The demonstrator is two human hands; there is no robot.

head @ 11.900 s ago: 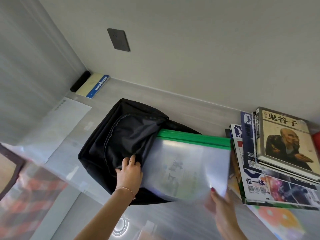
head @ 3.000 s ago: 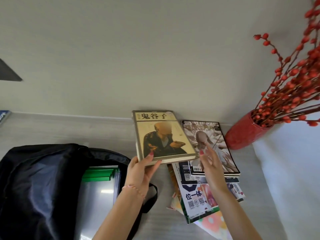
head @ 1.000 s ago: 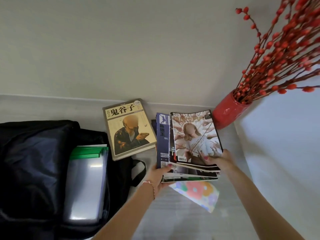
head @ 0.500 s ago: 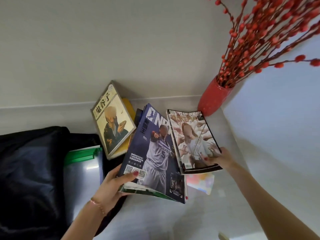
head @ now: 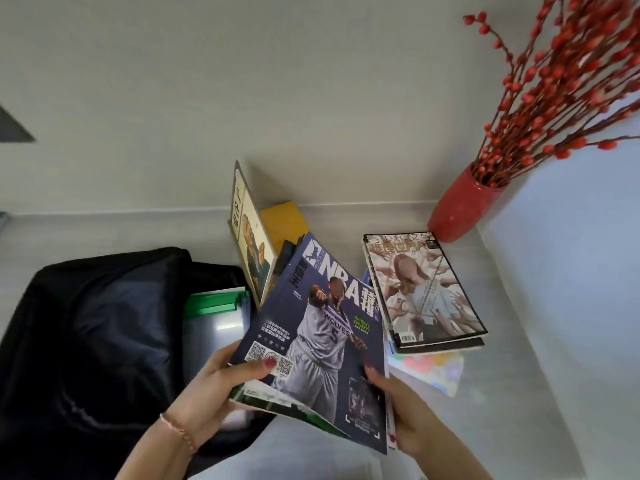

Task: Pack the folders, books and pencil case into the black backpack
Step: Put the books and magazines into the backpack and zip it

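Both hands are on the stack now. The left hand [head: 211, 382] curls round the near left corner of the NBA magazine [head: 318, 337], thumb pressed flat on the cover by the QR codes, the other fingers tucked beneath and out of sight. The right hand [head: 398, 407] pinches the near right edge, thumb on top, fingers under the pile. How many volumes sit in that grip I cannot tell; a green edge and some white pages peek out below the cover.

Here is the worry: the magazine is floppy, and its far end bows up beyond the fingertips. Tilt it toward the black backpack [head: 90, 341] and the loose lower sheets could slide out from under the thumbs.

Just past the left fingers, the green-topped folders [head: 214, 303] already stand in the bag's mouth. A soft leading corner may catch on them and buckle rather than slip alongside.

Beyond the magazine's far edge, the tan book [head: 251, 237] stands tilted on its edge against a yellow one [head: 282, 220]. A nudge from the rising stack would, I judge, topple it.

To the right of the right hand lies the illustrated magazine [head: 422, 292] with a colourful sheet [head: 436, 370] beneath, still unpacked. The red vase [head: 460, 206] of berries stands well beyond; a wide elbow swing might reach it. No pencil case shows.
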